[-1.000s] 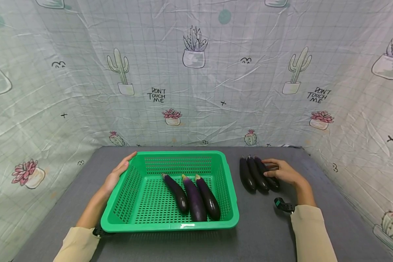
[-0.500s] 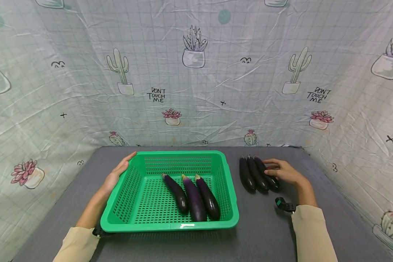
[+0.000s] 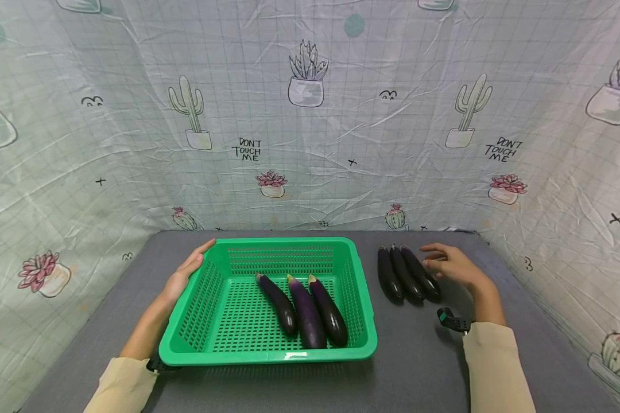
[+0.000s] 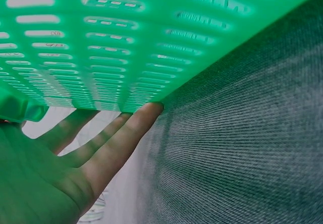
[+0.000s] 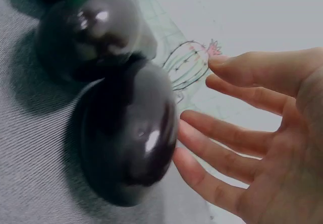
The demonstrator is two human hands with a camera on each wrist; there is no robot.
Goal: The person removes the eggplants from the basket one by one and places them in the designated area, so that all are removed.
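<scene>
The green basket is steadied by the flat, open left hand against its side wall, while the right hand — fingers spread, nothing gripped — is held just beside the nearest loose eggplant.

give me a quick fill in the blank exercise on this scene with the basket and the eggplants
1. The green basket holds ____ eggplants.
2. Three more eggplants lie on the table to the ____ of the basket.
3. The left hand rests against the basket's ____ wall.
4. The right hand, fingers spread, is beside the eggplants and holds ____.

Missing words: three; right; left; nothing
</scene>
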